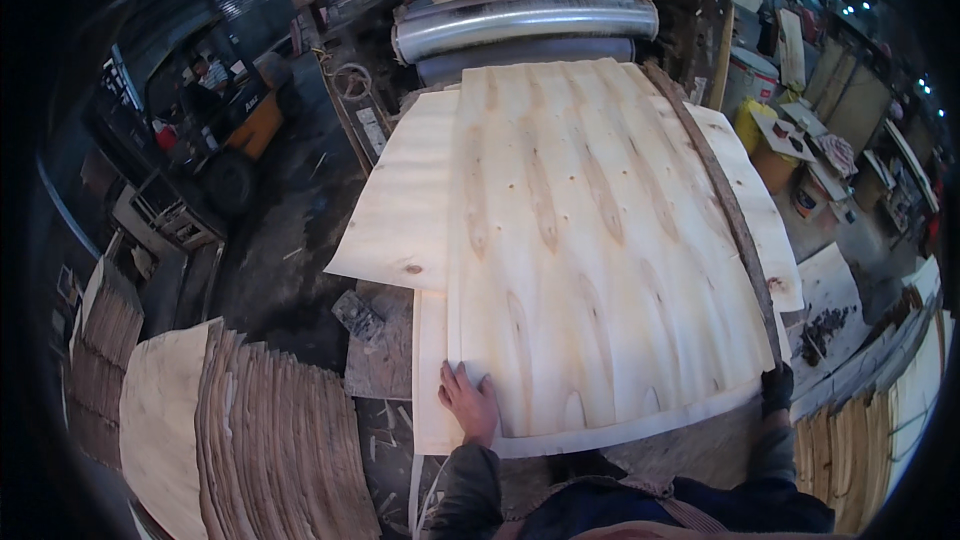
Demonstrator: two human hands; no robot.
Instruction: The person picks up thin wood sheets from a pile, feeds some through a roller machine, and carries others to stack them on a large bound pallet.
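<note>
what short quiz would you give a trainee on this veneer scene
1. True or false: the left hand lies flat on the top veneer sheet.
2. Where is the right hand? A) on the roller B) at the sheet's right near corner C) on the forklift
3. Fill in: beyond the sheet's far edge lies a shiny metal ____.

Key: 1 true; 2 B; 3 roller

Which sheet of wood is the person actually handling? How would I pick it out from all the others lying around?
Start at the shiny metal roller at the top. Running from it toward the person lies the top veneer sheet, with the left hand flat on its near edge and the right hand at its near right corner. Unlike the plainer sheets beneath, it shows long flame-shaped grain streaks.
</note>
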